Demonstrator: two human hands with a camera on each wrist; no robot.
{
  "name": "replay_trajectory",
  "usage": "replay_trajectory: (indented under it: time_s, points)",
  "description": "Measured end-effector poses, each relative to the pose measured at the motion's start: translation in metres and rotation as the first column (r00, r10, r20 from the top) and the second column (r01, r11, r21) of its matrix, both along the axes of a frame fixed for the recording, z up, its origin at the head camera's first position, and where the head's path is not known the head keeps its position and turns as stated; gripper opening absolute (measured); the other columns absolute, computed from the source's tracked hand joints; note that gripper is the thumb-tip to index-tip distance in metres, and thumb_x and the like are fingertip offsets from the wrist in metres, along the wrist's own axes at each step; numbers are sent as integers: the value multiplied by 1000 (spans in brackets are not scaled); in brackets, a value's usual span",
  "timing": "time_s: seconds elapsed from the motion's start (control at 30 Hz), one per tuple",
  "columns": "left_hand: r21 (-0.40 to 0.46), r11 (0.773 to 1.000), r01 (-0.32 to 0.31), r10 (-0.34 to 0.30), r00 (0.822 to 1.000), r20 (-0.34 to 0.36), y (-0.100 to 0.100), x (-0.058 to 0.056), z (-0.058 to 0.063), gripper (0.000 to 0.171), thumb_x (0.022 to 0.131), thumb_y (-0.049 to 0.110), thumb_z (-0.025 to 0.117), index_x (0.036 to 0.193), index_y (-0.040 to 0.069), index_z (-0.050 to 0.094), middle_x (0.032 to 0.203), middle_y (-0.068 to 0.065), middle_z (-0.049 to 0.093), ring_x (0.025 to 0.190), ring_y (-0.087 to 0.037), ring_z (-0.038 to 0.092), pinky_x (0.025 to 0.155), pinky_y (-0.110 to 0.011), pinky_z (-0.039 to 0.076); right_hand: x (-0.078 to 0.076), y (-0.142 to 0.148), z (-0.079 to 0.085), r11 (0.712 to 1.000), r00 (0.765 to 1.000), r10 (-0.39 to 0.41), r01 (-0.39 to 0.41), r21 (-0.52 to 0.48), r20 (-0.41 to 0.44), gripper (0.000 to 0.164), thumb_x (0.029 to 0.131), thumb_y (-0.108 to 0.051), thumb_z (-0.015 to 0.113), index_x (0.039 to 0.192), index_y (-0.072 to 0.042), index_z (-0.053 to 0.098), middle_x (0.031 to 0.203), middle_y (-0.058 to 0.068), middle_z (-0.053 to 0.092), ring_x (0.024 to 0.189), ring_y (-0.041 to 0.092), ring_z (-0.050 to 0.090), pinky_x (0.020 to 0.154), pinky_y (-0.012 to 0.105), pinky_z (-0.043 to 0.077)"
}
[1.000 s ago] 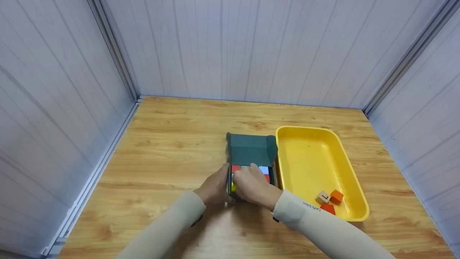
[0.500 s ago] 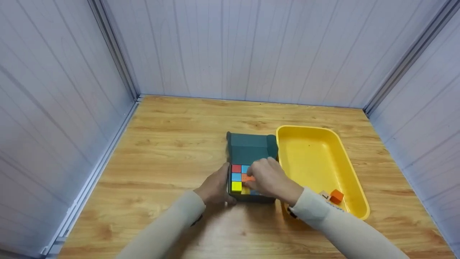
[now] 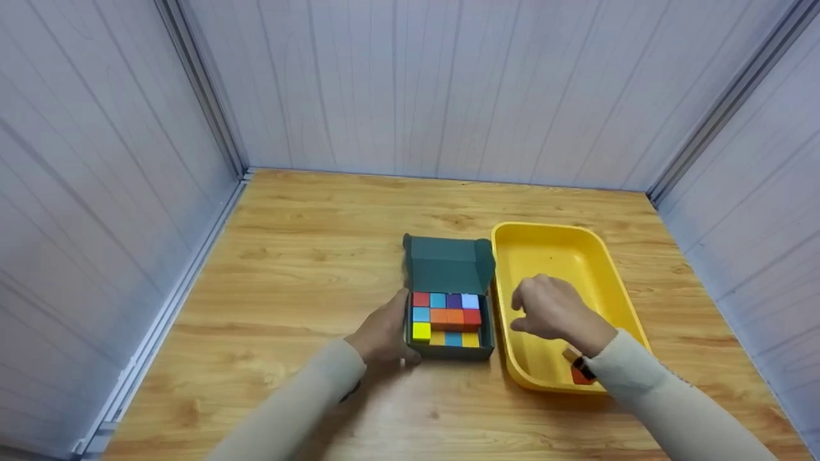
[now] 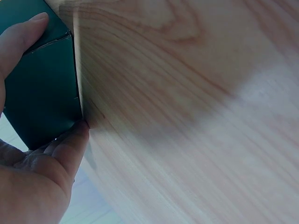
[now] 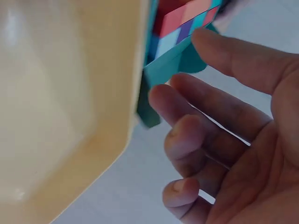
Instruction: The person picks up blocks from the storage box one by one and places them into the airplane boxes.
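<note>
In the head view a dark green box [image 3: 451, 353] stands with its lid [image 3: 445, 262] folded back. Coloured cubes fill it: a raised yellow cube [image 3: 421, 331] at front left, an orange pair [image 3: 446, 317] in the middle row, and lower yellow and blue ones along the front. My left hand [image 3: 383, 330] grips the box's left side; the left wrist view has the thumb on one face and the fingers around another. Over the yellow tray [image 3: 506, 362] hovers my right hand [image 3: 554, 312], fingers loosely bent, nothing between them in the right wrist view.
Right up against the box's right side is the tray. Near its front lie a plain wooden cube [image 3: 571, 353] and a red cube [image 3: 582, 378], partly covered by the right wrist. Pale panel walls [image 3: 410, 96] enclose the wooden table [image 3: 307, 256] at the back and sides.
My right hand has lifted off the cubes in the box and moved right, over the tray, uncovering the middle row and the right-hand cubes. The left hand keeps its hold on the box.
</note>
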State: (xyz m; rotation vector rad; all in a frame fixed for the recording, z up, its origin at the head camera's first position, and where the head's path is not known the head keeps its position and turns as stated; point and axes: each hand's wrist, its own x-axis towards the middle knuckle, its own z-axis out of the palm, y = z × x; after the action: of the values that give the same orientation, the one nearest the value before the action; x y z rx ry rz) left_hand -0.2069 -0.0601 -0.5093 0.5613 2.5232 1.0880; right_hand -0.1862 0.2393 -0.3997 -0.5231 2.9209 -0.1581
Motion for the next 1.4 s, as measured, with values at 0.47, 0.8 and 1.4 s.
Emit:
replay_trajectory:
  time_s: [0.47, 0.8, 1.4]
  points:
    - [1, 1000, -10, 10, 1000, 15, 1, 0, 1, 118, 62, 11, 100, 154, 18, 27, 148, -1, 50, 132, -19, 49, 118, -42, 35, -1, 64, -14, 990, 987, -116, 105, 99, 112, 28, 67, -22, 93, 74, -7, 70, 75, 3, 64, 64, 19, 57, 55, 38, 51]
    - [29, 1000, 12, -11, 1000, -17, -2, 1, 1, 110, 63, 14, 100, 148, 17, 31, 137, -2, 54, 124, -23, 52, 114, -44, 40, 5, 82, -32, 968, 956, -219, 188, 166, 197, 35, 67, -21, 92, 63, -9, 60, 55, 2, 53, 47, 16, 51, 45, 27, 38]
    - [6, 1000, 0, 0, 1000, 3, 0, 0, -1, 116, 63, 16, 100, 154, 18, 27, 147, -1, 50, 130, -20, 49, 117, -43, 37, 8, 81, -44, 955, 952, -243, 201, 216, 188, 39, 67, -20, 92, 78, -4, 58, 67, 9, 55, 53, 21, 55, 46, 29, 42]
